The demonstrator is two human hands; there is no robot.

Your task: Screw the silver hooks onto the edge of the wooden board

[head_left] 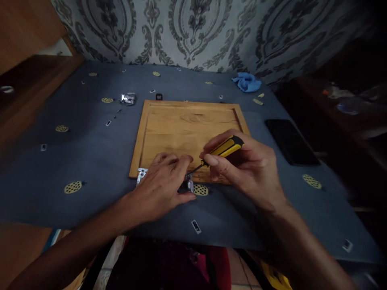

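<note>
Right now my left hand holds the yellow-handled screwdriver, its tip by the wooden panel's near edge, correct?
Not your left hand: the head view shows your right hand holding the screwdriver, its tip by the near edge of the wooden panel.

crumpled blue cloth (247, 82), far right | black phone (292, 141), nearer | patterned wall covering (196, 28), behind

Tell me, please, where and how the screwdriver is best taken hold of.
Best, I think, by the thick handle, from the right: the screwdriver tilts up that way, in the right hand, while its thin shaft slopes down-left towards the metal fitting.
</note>
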